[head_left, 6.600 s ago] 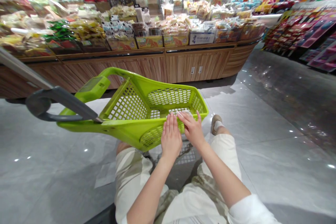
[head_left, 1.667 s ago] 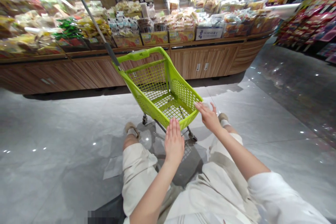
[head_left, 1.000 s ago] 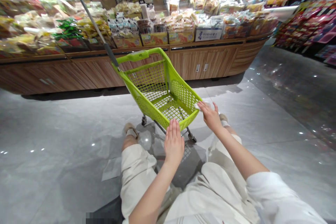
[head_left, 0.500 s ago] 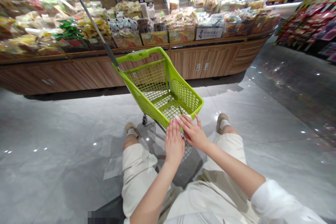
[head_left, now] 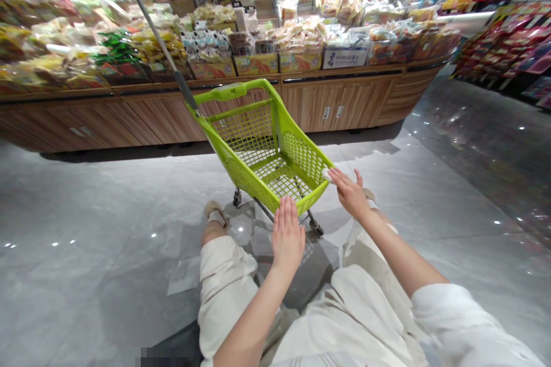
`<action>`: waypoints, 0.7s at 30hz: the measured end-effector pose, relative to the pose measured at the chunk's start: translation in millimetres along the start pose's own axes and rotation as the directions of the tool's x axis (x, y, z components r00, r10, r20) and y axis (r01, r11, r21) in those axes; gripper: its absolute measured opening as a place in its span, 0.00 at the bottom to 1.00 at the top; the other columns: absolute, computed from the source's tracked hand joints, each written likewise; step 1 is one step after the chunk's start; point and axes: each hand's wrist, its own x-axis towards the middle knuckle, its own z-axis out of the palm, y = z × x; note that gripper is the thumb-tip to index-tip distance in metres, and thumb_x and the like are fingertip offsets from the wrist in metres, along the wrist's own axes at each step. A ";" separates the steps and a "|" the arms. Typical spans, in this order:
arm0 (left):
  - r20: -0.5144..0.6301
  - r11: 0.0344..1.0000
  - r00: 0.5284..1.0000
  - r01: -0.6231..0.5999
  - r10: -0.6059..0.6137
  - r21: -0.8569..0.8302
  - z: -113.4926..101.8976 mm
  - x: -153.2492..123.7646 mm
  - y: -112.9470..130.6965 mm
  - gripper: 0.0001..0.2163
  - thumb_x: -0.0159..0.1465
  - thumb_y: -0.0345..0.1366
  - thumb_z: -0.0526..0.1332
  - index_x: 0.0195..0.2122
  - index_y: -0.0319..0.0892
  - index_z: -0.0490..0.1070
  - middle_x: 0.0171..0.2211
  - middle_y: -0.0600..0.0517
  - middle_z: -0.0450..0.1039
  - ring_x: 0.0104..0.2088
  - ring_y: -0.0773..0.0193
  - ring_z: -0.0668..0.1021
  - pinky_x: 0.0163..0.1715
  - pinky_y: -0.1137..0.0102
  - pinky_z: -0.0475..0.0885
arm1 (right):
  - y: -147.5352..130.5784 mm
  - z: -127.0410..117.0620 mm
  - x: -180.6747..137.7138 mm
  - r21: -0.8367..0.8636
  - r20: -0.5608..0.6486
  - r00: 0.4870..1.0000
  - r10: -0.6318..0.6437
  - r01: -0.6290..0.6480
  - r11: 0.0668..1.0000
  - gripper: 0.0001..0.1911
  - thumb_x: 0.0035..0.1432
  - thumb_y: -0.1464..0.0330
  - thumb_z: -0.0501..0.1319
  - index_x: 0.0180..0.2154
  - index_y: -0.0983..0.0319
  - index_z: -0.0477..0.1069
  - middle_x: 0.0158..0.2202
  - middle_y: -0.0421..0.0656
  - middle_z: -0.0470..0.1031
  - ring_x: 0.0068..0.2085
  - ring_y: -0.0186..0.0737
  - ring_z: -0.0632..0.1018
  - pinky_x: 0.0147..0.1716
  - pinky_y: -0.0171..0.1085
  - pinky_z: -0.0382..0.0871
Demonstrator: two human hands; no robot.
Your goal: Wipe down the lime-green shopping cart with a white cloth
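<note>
A lime-green plastic basket trolley (head_left: 275, 143) stands upright on its wheels in front of my knees. Its grey handle pole (head_left: 148, 23) slants up to the left. My left hand (head_left: 287, 235) lies flat with its fingers together against the near rim of the basket and holds nothing. My right hand (head_left: 350, 192) is at the basket's right front corner. Its fingertips press a small white cloth (head_left: 327, 174) onto the rim there. The basket has nothing in it.
Behind the trolley runs a long wooden display counter (head_left: 336, 106) piled with packaged snacks. Shelves of goods (head_left: 503, 40) line an aisle at the right. The floor (head_left: 86, 229) is glossy grey tile. My legs in cream trousers are spread either side of the trolley, with one shoe (head_left: 215, 212) beside a wheel.
My right hand slid with the cloth from beside my left hand to the right front corner of the rim. Seconds ago the trolley lay tipped over; now it stands upright.
</note>
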 end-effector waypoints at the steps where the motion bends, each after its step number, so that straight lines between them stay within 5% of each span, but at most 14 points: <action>1: 0.001 1.000 1.000 0.006 -0.006 0.003 0.5 0.1 0.6 0.37 0.66 0.35 0.56 0.71 0.28 0.38 0.71 0.36 0.45 0.72 0.51 0.47 0.69 0.55 0.54 | -12.3 -0.7 -1.6 0.021 0.009 1.000 -0.018 0.018 1.000 0.33 0.63 0.78 0.47 0.67 0.56 0.55 0.64 0.47 0.67 0.64 0.42 0.68 0.68 0.57 0.34; 6: 0.010 1.000 1.000 0.021 -0.022 0.013 2.1 0.8 2.9 0.36 0.65 0.35 0.57 0.70 0.27 0.41 0.71 0.35 0.46 0.72 0.50 0.48 0.69 0.55 0.53 | -94.1 -2.7 -6.9 0.135 0.087 0.989 -0.120 0.108 0.985 0.34 0.61 0.76 0.51 0.68 0.60 0.54 0.66 0.49 0.64 0.67 0.45 0.63 0.68 0.56 0.38; 10: -0.002 1.000 1.000 0.013 -0.013 0.006 0.6 -0.1 1.6 0.37 0.64 0.33 0.56 0.71 0.29 0.39 0.71 0.36 0.47 0.71 0.50 0.49 0.68 0.54 0.54 | -115.5 1.7 -4.5 0.192 0.095 0.982 -0.165 0.145 0.971 0.33 0.60 0.77 0.50 0.67 0.64 0.55 0.66 0.51 0.64 0.67 0.46 0.62 0.66 0.52 0.54; 15: -0.008 1.000 1.000 -0.019 0.020 0.018 -2.2 -2.4 -2.9 0.35 0.67 0.35 0.54 0.71 0.30 0.38 0.71 0.37 0.47 0.72 0.52 0.48 0.69 0.55 0.54 | -61.4 8.4 -0.4 0.255 0.064 0.937 -0.342 0.316 0.914 0.32 0.65 0.78 0.45 0.68 0.60 0.53 0.65 0.47 0.65 0.68 0.40 0.61 0.65 0.48 0.61; 21: -0.012 1.000 1.000 -0.025 0.025 0.008 -2.4 -1.8 -2.4 0.35 0.67 0.35 0.54 0.71 0.30 0.38 0.71 0.37 0.46 0.72 0.52 0.48 0.69 0.54 0.54 | 17.8 8.0 11.6 0.230 0.010 0.996 -0.087 0.082 0.970 0.31 0.64 0.80 0.44 0.66 0.58 0.59 0.64 0.50 0.67 0.68 0.43 0.62 0.64 0.54 0.62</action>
